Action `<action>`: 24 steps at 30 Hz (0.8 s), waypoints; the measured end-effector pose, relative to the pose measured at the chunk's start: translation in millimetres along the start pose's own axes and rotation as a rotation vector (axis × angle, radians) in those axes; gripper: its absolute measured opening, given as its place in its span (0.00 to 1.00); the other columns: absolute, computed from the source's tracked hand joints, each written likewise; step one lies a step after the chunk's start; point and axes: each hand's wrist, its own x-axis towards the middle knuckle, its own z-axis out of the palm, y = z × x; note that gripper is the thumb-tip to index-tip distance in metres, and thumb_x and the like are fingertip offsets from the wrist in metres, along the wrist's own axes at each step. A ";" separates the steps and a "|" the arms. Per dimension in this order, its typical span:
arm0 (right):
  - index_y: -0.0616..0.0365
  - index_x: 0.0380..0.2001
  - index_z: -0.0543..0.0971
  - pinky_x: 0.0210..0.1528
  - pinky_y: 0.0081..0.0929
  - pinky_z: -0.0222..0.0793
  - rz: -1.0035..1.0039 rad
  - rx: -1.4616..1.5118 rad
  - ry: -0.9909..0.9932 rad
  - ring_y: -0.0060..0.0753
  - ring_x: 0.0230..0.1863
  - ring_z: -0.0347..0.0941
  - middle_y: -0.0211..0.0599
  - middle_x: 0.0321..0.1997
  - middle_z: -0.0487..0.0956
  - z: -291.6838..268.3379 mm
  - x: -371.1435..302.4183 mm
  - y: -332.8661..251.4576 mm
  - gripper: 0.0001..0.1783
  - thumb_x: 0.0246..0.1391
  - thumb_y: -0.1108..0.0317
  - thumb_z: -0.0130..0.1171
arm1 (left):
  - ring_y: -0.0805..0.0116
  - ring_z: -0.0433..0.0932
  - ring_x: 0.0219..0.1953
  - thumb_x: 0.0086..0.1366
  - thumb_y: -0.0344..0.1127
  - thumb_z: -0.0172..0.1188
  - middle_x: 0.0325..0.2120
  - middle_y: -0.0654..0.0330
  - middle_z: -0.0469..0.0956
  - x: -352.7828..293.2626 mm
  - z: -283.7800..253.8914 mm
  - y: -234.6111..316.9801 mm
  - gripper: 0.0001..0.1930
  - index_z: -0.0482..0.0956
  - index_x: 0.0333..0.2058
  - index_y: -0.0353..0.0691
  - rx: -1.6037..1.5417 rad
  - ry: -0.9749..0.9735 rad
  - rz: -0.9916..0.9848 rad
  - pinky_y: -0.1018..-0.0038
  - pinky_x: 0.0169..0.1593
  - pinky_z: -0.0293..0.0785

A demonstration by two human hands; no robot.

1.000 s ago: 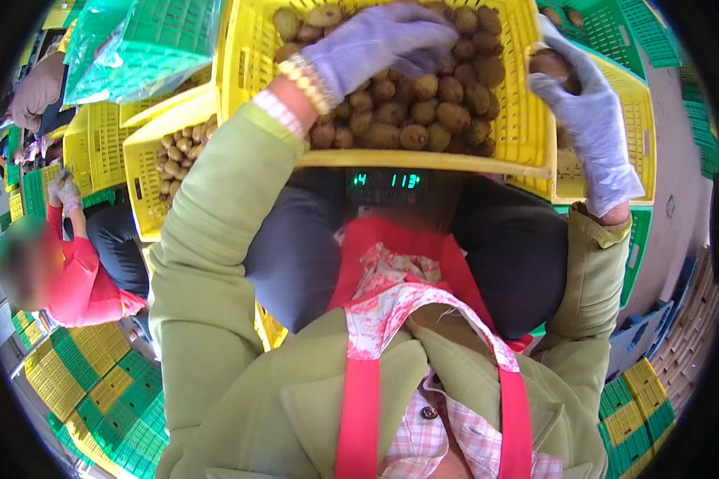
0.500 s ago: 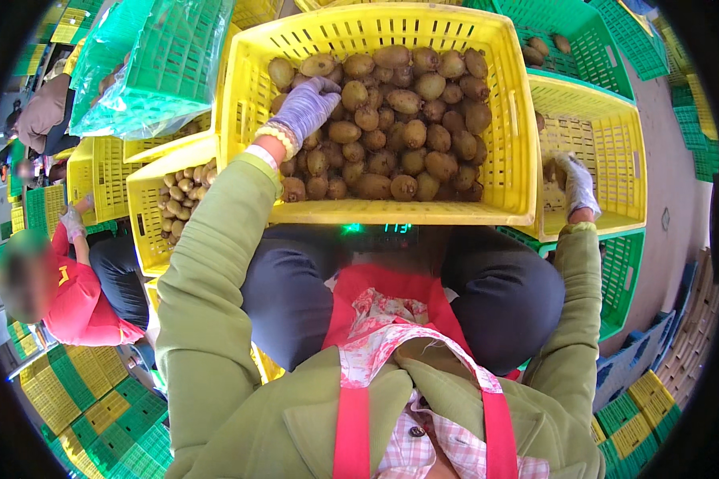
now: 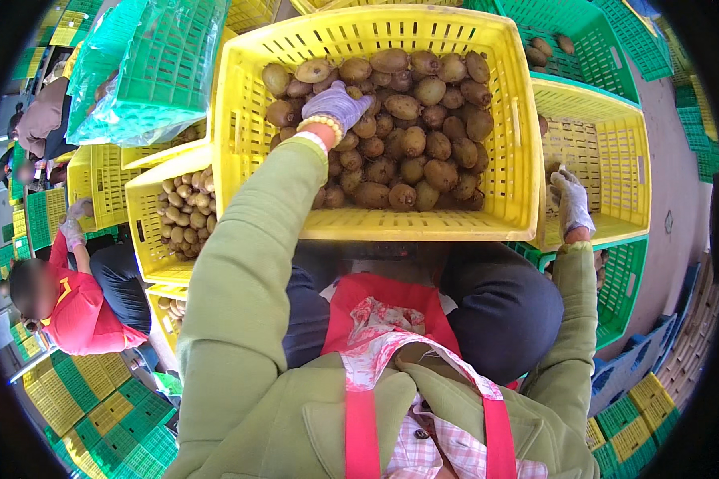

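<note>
A yellow crate [image 3: 375, 225] full of brown kiwifruit [image 3: 440, 175] stands in front of my crossed legs. My left hand [image 3: 335, 106], in a purple glove, reaches down into the left part of the pile. Its thumb and fingers curl around a kiwifruit [image 3: 355, 70] or one beside it, mostly hidden under the glove. Off to the right, my right hand [image 3: 574, 206], in a pale glove, is at the near left corner of another yellow crate [image 3: 615, 160]. The fingers there are bent, and a brown shape shows by their tips; what they hold is unclear.
At left stand a yellow crate of smaller kiwifruit [image 3: 188, 211] and a green crate [image 3: 164, 72] wrapped in clear plastic. A green crate [image 3: 583, 48] with a few fruits is at far right. A person in a red top [image 3: 88, 311] sits at left, among stacked crates.
My left hand has shifted right across the fruit pile. The right hand has drawn slightly nearer. The full crate's front edge looks nearer, and the lit green display below it no longer shows.
</note>
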 end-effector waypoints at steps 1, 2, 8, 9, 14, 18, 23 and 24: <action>0.56 0.59 0.72 0.41 0.21 0.69 -0.014 0.006 -0.004 0.22 0.38 0.73 0.26 0.45 0.78 -0.5 -4.2 -0.6 0.28 0.55 0.60 0.61 | 0.51 0.73 0.58 0.56 0.65 0.58 0.56 0.46 0.72 2.7 0.9 0.2 0.44 0.63 0.62 0.38 -0.001 0.003 -0.028 0.62 0.60 0.68; 0.56 0.59 0.72 0.40 0.20 0.69 -0.025 0.014 -0.004 0.22 0.38 0.74 0.27 0.45 0.78 -1.5 -8.3 -1.8 0.28 0.56 0.61 0.61 | 0.51 0.75 0.56 0.55 0.64 0.60 0.55 0.45 0.74 7.8 6.2 -2.4 0.43 0.66 0.60 0.37 -0.043 0.040 -0.019 0.64 0.59 0.69; 0.60 0.54 0.76 0.34 0.12 0.65 -0.246 0.113 0.080 0.15 0.33 0.72 0.27 0.39 0.80 -16.4 -39.1 -37.6 0.23 0.55 0.67 0.62 | 0.56 0.78 0.45 0.62 0.46 0.59 0.46 0.53 0.76 2.4 -9.6 -25.3 0.26 0.71 0.54 0.35 -0.971 -0.106 0.182 0.66 0.51 0.74; 0.60 0.54 0.76 0.34 0.13 0.66 -0.305 0.114 0.090 0.15 0.34 0.73 0.29 0.41 0.80 -20.3 -42.1 -43.8 0.23 0.56 0.67 0.61 | 0.58 0.77 0.44 0.63 0.44 0.58 0.42 0.56 0.76 -18.7 -26.5 -19.8 0.24 0.72 0.54 0.37 -1.184 -0.246 0.108 0.64 0.49 0.75; 0.66 0.54 0.76 0.47 0.19 0.71 -0.614 -0.064 -0.017 0.18 0.42 0.74 0.31 0.45 0.80 15.9 -100.5 -118.8 0.22 0.57 0.71 0.61 | 0.57 0.78 0.43 0.62 0.43 0.57 0.46 0.54 0.75 -65.2 -43.7 -30.9 0.25 0.69 0.55 0.39 -1.363 -0.536 0.263 0.60 0.49 0.77; 0.57 0.56 0.76 0.48 0.19 0.71 -0.719 -0.251 -0.202 0.18 0.43 0.74 0.32 0.48 0.81 58.9 -151.9 -157.5 0.26 0.51 0.72 0.67 | 0.60 0.78 0.48 0.64 0.43 0.56 0.48 0.55 0.75 -114.5 -51.6 -13.0 0.24 0.71 0.56 0.39 -1.389 -0.641 0.335 0.60 0.51 0.76; 0.51 0.63 0.69 0.54 0.28 0.71 -1.026 -0.451 -0.341 0.32 0.48 0.75 0.39 0.54 0.77 104.0 -211.8 -191.8 0.40 0.44 0.71 0.71 | 0.61 0.78 0.48 0.65 0.43 0.56 0.50 0.54 0.75 -145.3 -46.1 7.8 0.25 0.69 0.57 0.39 -1.339 -0.733 0.517 0.62 0.54 0.76; 0.51 0.64 0.68 0.56 0.30 0.70 -1.076 -0.476 -0.373 0.35 0.50 0.75 0.41 0.56 0.76 109.6 -216.3 -193.3 0.42 0.42 0.71 0.72 | 0.61 0.78 0.49 0.65 0.43 0.56 0.50 0.54 0.74 -152.5 -45.0 12.4 0.25 0.68 0.58 0.38 -1.326 -0.738 0.516 0.62 0.54 0.75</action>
